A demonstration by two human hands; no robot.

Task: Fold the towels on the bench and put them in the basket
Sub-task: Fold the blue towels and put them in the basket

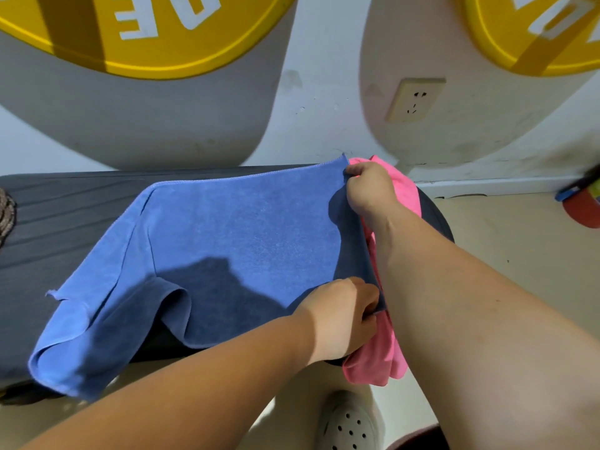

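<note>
A blue towel [227,228] lies spread over the dark grey bench [58,209], its left part rumpled and hanging over the front edge. My right hand [370,186] pinches the towel's far right corner. My left hand [344,316] pinches the near right corner at the bench's front. A pink towel [380,355] lies bunched under the blue one's right edge and droops off the bench end. No basket is in view.
The bench stands against a white wall with a power socket [415,99]. A woven, rope-like object [5,212] shows at the left edge. My foot in a white clog [350,423] stands on the beige floor. A red and blue object [581,199] lies at the right.
</note>
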